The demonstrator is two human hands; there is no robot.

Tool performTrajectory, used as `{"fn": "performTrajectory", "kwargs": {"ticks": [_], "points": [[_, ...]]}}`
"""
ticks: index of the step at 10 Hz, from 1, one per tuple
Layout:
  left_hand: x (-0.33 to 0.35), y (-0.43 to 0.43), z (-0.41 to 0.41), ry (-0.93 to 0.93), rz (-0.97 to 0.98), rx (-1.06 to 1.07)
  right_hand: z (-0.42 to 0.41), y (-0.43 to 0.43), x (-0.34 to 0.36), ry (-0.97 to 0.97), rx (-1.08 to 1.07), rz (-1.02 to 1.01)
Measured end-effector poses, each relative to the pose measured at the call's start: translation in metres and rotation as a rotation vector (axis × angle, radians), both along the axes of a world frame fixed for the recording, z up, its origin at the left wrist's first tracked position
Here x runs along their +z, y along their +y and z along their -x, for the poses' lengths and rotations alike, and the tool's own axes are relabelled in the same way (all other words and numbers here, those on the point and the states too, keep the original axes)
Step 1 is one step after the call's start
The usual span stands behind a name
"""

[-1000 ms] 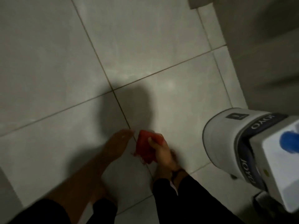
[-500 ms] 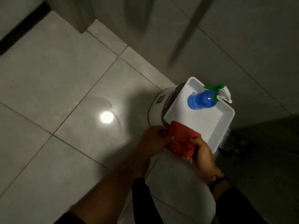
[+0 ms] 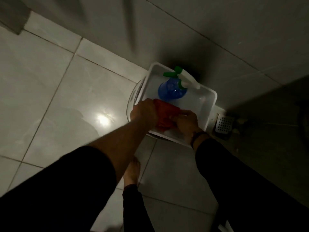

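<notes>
Gripping a crumpled red cloth (image 3: pixel 165 114) with both hands, low over the near end of a white plastic tray (image 3: pixel 208 104). Pinching the cloth's right side with right hand (image 3: pixel 185 122), fingers (image 3: pixel 184 113) bent tight onto the fabric. Clamping the left side with left hand (image 3: pixel 144 113), back of hand up, fingers curled under and mostly hidden. Bunched between the two hands, touching both, with lower edge down inside the tray near its front wall; can't tell whether resting on the tray bottom. Standing upright in the far half of the same tray: blue spray bottle (image 3: pixel 172 90) with green trigger and white nozzle, just beyond the cloth, contact unclear. Perched on a round white container (image 3: pixel 132 101), tray that is, with container rim peeking out on the left beside left hand. Tucked against the corner where tiled floor (image 3: pixel 58 97) meets grey wall (image 3: pixel 217 30). Just right of the tray, down on the floor: metal drain grate (image 3: pixel 223 124) with rows of holes. Wearing a dark band (image 3: pixel 197 135) on right wrist, black sleeves on both arms, left forearm bare. Below the arms, bare foot (image 3: pixel 132 171) flat on the tile, coming out of a dark trouser leg (image 3: pixel 135 206). Left of the container, bright lamp reflection (image 3: pixel 103 118) on the glossy tile. Dim lighting, soft edges, small print on the container unreadable. Well apart from the grate, both hands.
</notes>
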State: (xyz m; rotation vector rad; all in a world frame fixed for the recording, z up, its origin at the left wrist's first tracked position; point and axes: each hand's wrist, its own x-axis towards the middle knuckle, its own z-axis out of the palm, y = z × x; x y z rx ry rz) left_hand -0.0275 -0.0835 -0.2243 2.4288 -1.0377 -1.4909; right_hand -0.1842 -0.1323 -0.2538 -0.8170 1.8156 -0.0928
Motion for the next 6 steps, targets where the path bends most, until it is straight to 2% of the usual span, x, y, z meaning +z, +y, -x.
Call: {"fn": "performTrajectory", "kwargs": {"ticks": [1,3,4,5,6], "points": [[-0.006,0.001,0.004,-0.113,-0.024,-0.113,-0.004,0.003,-0.016,0.146,0.072,0.032],[0.011,0.007,0.014,-0.188,0.081,-0.159,-0.014,0.01,-0.008,0.338,0.116,0.175],[0.044,0.027,0.004,-0.226,0.202,-0.167,-0.038,0.029,0.03,0.293,0.005,0.258],[0.072,0.055,-0.017,-0.215,0.282,-0.065,-0.06,0.053,0.079,0.191,-0.122,0.332],[0.137,0.118,-0.066,-0.344,0.3,0.023,-0.089,0.1,0.191,-0.018,-0.144,0.474]]}}
